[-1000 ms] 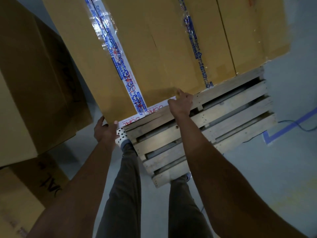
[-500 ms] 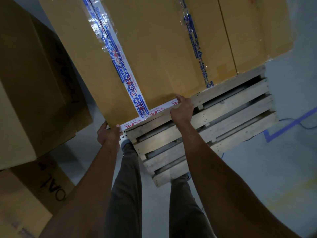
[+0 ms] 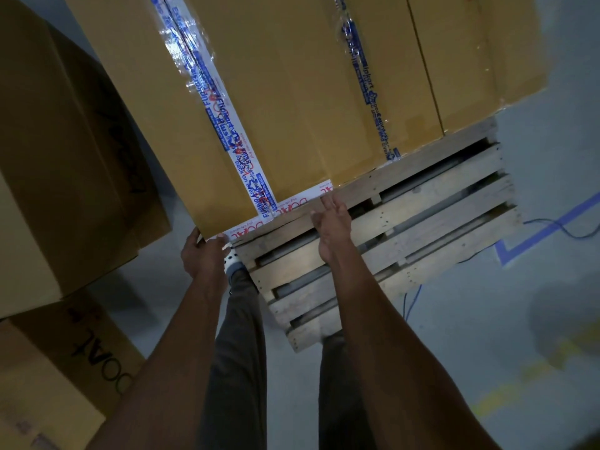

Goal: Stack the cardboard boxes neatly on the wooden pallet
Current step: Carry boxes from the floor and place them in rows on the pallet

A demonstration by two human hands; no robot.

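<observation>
On the far half of the wooden pallet (image 3: 422, 222) stands a big cardboard box (image 3: 292, 92), sealed with white tape (image 3: 227, 125) that has blue and red print. The lower left corner of the box goes a little over the left edge of the pallet. The left hand (image 3: 203, 254) grips this corner: the fingers are curled round the side and the thumb lies on the white strip at the bottom edge. The right hand (image 3: 332, 222) is open, with straight fingers, above the front slats. Its fingertips are just beside the bottom edge of the box; if they touch it, I cannot tell. At the left, two more cardboard boxes (image 3: 65, 157) stand one on the other on the grey floor (image 3: 519, 319). To the right of the pallet, blue tape (image 3: 535, 228) marks the floor, and a thin blue cable (image 3: 412, 300) lies near it.
</observation>
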